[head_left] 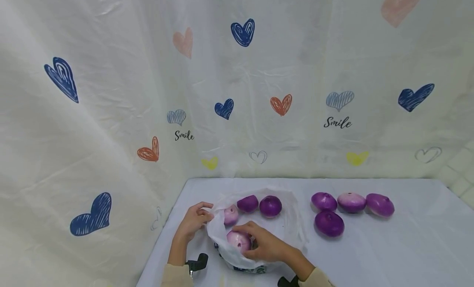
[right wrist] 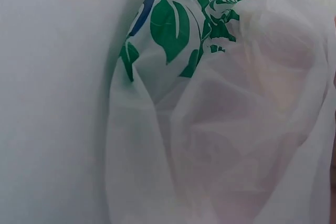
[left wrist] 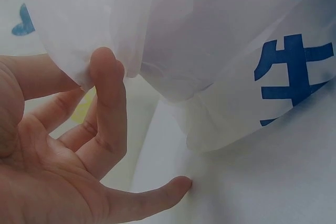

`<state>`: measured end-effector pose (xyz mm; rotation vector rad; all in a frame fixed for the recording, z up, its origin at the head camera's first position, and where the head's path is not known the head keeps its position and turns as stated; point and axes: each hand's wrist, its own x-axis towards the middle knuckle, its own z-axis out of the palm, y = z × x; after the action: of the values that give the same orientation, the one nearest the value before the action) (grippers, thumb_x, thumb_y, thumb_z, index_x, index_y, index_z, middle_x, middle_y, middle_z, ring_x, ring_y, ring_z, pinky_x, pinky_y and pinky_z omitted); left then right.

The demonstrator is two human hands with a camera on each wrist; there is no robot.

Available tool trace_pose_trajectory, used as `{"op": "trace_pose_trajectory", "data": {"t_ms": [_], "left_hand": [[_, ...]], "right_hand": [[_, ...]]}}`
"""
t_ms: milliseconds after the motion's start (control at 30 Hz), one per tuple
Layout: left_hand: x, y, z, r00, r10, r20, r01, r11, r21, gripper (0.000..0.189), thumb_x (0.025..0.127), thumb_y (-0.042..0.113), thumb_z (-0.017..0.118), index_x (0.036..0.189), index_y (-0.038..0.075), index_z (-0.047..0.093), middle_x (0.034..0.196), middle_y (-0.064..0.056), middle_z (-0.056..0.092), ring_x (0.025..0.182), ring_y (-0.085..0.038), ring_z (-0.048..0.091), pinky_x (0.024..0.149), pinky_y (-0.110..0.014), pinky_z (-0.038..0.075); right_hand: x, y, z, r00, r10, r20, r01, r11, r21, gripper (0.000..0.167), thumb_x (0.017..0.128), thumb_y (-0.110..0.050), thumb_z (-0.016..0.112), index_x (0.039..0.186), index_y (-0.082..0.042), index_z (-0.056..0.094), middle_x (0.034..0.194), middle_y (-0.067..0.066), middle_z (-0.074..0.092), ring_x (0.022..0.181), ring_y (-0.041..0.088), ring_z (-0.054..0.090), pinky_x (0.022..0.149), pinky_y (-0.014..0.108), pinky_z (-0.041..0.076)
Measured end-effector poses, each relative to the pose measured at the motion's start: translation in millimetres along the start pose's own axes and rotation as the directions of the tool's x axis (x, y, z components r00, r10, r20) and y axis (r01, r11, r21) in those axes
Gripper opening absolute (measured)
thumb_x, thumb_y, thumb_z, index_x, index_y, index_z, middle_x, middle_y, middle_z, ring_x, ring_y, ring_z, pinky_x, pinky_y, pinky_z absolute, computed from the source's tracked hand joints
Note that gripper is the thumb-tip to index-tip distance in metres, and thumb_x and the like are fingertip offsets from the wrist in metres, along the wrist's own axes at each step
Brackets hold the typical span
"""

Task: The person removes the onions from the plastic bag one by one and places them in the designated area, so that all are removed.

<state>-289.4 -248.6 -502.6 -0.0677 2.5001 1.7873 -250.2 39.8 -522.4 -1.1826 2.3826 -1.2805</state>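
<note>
A white plastic bag (head_left: 294, 221) lies spread open on the table, printed with blue characters and green leaves. My left hand (head_left: 194, 221) pinches the bag's left rim between thumb and finger; the left wrist view shows this hand (left wrist: 79, 129) close up, its other fingers loosely bent. Inside the bag, my right hand (head_left: 268, 244) grips a pale pink-purple onion (head_left: 238, 240) near the front. Behind it in the bag sit another pale onion (head_left: 231, 215) and two dark purple onions (head_left: 270, 206) (head_left: 247, 204). In the right wrist view, the bag (right wrist: 173, 129) hides nearly all of the hand.
Several purple onions stand together on the white table (head_left: 400, 246) to the right of the bag: a darker onion (head_left: 329, 223) in front, a row with a paler onion (head_left: 351, 202) behind. A white curtain (head_left: 303, 65) with printed hearts hangs behind the table.
</note>
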Motion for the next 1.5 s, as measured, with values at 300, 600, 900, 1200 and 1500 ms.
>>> {"op": "trace_pose_trajectory", "data": {"t_ms": [300,600,900,1200,1500], "left_hand": [[0.0,0.1,0.4,1.000,0.001,0.003,-0.001,1.000,0.004,0.029,0.091,0.007,0.072,0.120,0.007,0.068,0.084,-0.005,0.065,0.074,-0.019,0.060,0.066,-0.035,0.047],[-0.3,-0.6,0.0,1.000,-0.004,0.000,0.004,1.000,-0.001,0.030,0.091,0.008,0.073,0.121,0.007,0.068,0.085,-0.006,0.064,0.074,-0.019,0.060,0.065,-0.034,0.046],[-0.1,-1.7,-0.5,1.000,-0.004,0.005,0.004,1.000,-0.011,0.030,0.091,0.008,0.072,0.121,0.007,0.067,0.083,-0.005,0.064,0.073,-0.019,0.059,0.066,-0.034,0.046],[-1.5,-2.1,0.1,1.000,0.003,-0.003,-0.003,1.000,0.000,0.030,0.092,0.009,0.072,0.122,0.008,0.068,0.085,-0.006,0.064,0.075,-0.020,0.059,0.067,-0.035,0.047],[-1.5,-2.0,0.1,1.000,0.003,-0.007,-0.003,1.000,0.002,0.030,0.092,0.009,0.072,0.122,0.008,0.068,0.086,-0.007,0.065,0.076,-0.020,0.058,0.068,-0.035,0.048]], "right_hand": [[-0.4,1.3,2.9,1.000,0.018,-0.013,-0.019,1.000,-0.020,0.067,0.088,-0.018,0.079,0.149,-0.018,0.050,0.131,0.003,0.056,0.102,0.005,0.054,0.083,0.023,0.053],[-0.1,1.6,5.3,0.999,-0.003,-0.049,0.001,1.000,-0.027,0.065,0.087,-0.016,0.080,0.145,-0.017,0.052,0.127,0.005,0.056,0.101,0.004,0.055,0.082,0.022,0.055],[1.5,2.4,4.1,0.999,-0.010,-0.049,0.013,0.998,0.059,0.062,0.086,-0.011,0.081,0.140,-0.015,0.050,0.130,0.007,0.056,0.105,0.008,0.058,0.082,0.021,0.057],[2.6,5.7,4.5,0.998,0.002,-0.068,0.002,0.998,0.057,0.061,0.085,-0.010,0.081,0.137,-0.013,0.050,0.130,0.005,0.060,0.106,0.008,0.060,0.081,0.021,0.056],[0.2,5.1,2.0,0.993,0.003,-0.118,-0.017,0.992,-0.121,0.071,0.086,-0.030,0.082,0.147,-0.016,0.049,0.133,0.002,0.060,0.110,0.009,0.059,0.090,0.027,0.054]]}}
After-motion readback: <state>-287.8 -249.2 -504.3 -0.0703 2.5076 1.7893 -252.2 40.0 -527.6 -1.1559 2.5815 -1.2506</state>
